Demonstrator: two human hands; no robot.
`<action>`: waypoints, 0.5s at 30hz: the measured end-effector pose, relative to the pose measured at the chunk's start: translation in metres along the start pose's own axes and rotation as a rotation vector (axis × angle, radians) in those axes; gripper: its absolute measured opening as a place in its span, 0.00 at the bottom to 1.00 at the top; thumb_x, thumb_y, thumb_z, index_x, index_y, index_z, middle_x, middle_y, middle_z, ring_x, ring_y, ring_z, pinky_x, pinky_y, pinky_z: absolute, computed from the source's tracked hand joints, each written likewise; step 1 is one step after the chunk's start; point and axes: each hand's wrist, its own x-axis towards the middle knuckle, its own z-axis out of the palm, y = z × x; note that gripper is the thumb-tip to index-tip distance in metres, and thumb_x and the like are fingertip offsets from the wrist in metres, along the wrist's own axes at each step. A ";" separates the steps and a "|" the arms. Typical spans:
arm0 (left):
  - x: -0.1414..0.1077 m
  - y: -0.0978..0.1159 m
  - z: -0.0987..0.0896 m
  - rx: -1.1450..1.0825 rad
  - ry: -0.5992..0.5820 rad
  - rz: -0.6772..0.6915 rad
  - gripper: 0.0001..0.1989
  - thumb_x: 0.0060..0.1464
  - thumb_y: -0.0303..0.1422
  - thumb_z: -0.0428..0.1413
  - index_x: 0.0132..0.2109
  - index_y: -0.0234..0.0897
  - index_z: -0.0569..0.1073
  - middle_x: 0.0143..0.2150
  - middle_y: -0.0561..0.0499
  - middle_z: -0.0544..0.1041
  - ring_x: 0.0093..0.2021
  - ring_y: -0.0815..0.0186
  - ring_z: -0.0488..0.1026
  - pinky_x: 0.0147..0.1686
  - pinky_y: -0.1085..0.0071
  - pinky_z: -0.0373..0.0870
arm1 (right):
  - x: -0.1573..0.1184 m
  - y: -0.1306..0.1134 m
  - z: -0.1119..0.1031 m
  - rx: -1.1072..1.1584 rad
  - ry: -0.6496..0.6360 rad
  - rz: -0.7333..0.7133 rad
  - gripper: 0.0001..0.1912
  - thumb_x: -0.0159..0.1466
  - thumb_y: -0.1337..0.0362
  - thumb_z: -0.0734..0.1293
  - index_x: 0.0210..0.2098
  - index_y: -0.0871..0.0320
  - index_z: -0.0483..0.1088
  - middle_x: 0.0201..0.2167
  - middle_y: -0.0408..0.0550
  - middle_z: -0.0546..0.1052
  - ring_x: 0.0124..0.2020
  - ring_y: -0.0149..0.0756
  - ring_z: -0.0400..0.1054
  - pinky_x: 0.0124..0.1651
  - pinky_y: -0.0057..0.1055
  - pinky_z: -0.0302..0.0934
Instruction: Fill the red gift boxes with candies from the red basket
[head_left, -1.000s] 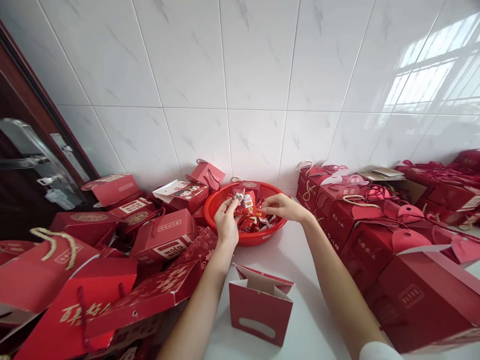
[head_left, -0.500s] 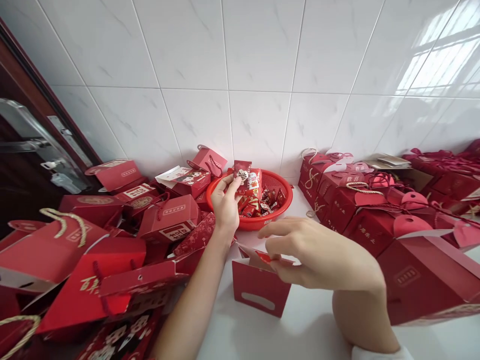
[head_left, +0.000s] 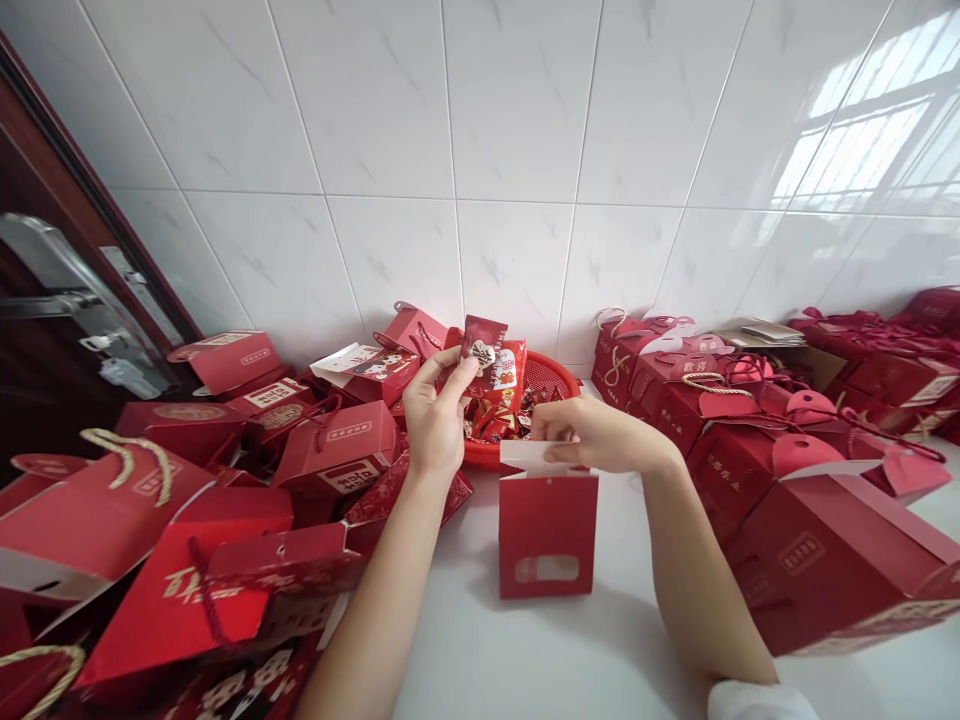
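Observation:
My left hand point(head_left: 437, 415) pinches a dark red candy packet point(head_left: 481, 345) with a pale heart on its front. A brighter red snack packet point(head_left: 508, 372) shows right beside it; whether the same fingers hold it I cannot tell. In front of me a red paper gift box point(head_left: 548, 515) stands upright with its top flaps open and an oval window low on its face. My right hand point(head_left: 604, 432) is closed at the box's upper rim, thumb against the pale inside of the flap. Behind both hands sits a red plastic basket point(head_left: 556, 372) of wrapped sweets, partly hidden.
Red gift boxes point(head_left: 334, 440) lie heaped on the left. Closed boxes with cord handles point(head_left: 757, 470) stand in rows on the right, along the tiled wall point(head_left: 517, 120). A door handle point(head_left: 52, 300) with keys is at far left.
The gift box has turned to face me squarely and stands straighter. My right hand has moved back to its rim, and the small red piece in its fingers no longer shows. My left hand still holds its packet.

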 end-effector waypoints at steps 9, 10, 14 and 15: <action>0.000 0.009 -0.013 0.512 -0.369 0.257 0.06 0.43 0.32 0.69 0.33 0.43 0.84 0.34 0.50 0.79 0.37 0.60 0.75 0.42 0.68 0.71 | 0.013 0.046 -0.004 0.403 0.090 0.028 0.11 0.58 0.58 0.69 0.36 0.61 0.72 0.31 0.46 0.76 0.31 0.33 0.68 0.32 0.27 0.62; -0.002 0.012 -0.014 0.572 -0.466 0.272 0.06 0.45 0.32 0.68 0.34 0.43 0.85 0.34 0.49 0.79 0.37 0.60 0.74 0.41 0.67 0.71 | 0.015 0.049 -0.004 0.428 0.079 0.014 0.13 0.58 0.57 0.69 0.37 0.61 0.73 0.32 0.47 0.77 0.33 0.34 0.70 0.34 0.28 0.64; -0.009 0.015 -0.010 0.599 -0.596 0.298 0.07 0.51 0.33 0.64 0.38 0.44 0.85 0.37 0.48 0.79 0.38 0.60 0.75 0.41 0.67 0.72 | 0.017 0.055 -0.003 0.500 0.069 -0.053 0.17 0.59 0.56 0.70 0.41 0.62 0.76 0.38 0.49 0.80 0.40 0.38 0.72 0.43 0.33 0.67; -0.011 0.013 -0.007 0.566 -0.575 0.279 0.07 0.51 0.33 0.64 0.39 0.43 0.85 0.37 0.47 0.80 0.38 0.59 0.75 0.42 0.66 0.72 | 0.017 0.055 -0.003 0.503 0.074 -0.070 0.17 0.58 0.56 0.70 0.42 0.62 0.76 0.39 0.49 0.80 0.41 0.39 0.72 0.44 0.34 0.67</action>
